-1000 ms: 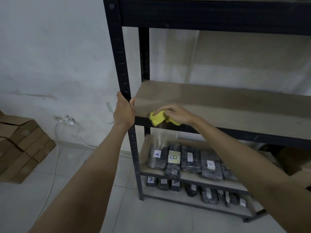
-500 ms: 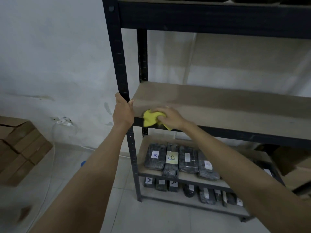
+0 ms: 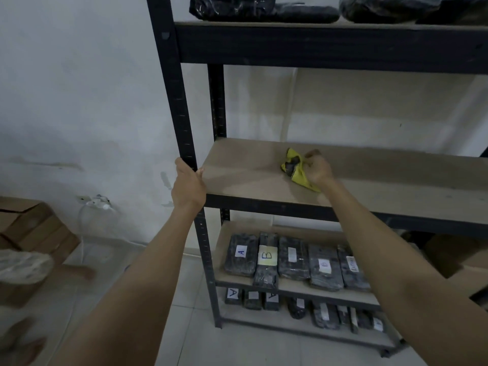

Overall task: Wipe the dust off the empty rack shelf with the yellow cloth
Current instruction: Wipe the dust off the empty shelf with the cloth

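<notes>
On the shelf, the cloth lies left of centre under the right hand, while the left hand grips the upright at the shelf's front left corner.

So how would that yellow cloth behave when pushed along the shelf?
Probably floppy: the yellow cloth is crumpled in the right hand. Likely light, bunching rather than sliding flat. Its dark smudges suggest it grabs dust off the shelf.

One yellow cloth; two hands; four shelves
</notes>
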